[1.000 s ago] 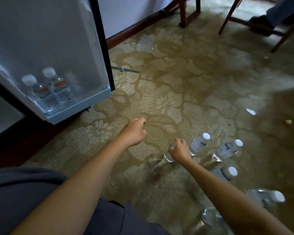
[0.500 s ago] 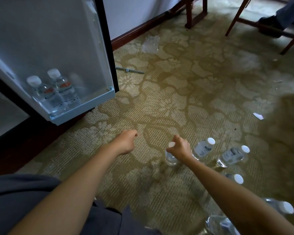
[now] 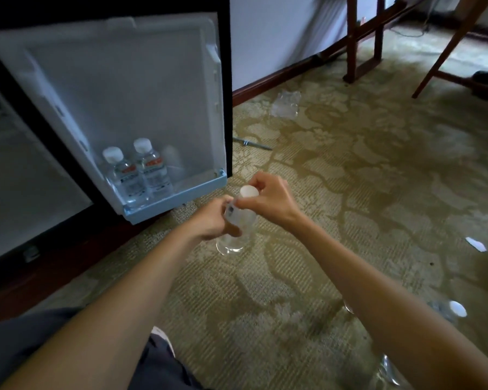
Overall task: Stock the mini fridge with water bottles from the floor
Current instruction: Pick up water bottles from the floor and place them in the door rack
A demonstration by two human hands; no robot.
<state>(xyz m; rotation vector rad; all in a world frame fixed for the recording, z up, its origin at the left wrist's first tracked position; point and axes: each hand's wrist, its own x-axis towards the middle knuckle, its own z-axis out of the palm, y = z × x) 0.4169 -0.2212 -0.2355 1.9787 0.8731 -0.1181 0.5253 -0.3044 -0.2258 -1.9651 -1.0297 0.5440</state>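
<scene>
White plastic fills the far left, where the mini fridge door hangs wide open. Down in its pale blue door shelf, two stocked bottles stand upright and touching, tucked into the end nearest the fridge body, with the rest of that shelf free. So two are in, and there's room beside them. Just in front of the door's lower outer corner is the third bottle, upright and apparently held clear of the carpet. The left hand has its fingers curled round the clear body. The right hand pinches it near the shoulder, just under the white cap, so both hands have hold of it. It's very near the shelf, so I'd call this the carry-in for number three, with the set-down not yet made. Beyond the door's outer edge, by the skirting, lies a crumpled plastic wrap. Well away from the door, at the lower right edge of view, more floor bottles wait on the carpet. I can make out one white cap and another clear body, partly hidden behind the right forearm, but can't tell how many there are in all. By my reckoning the job is early on, with several trips left.
</scene>
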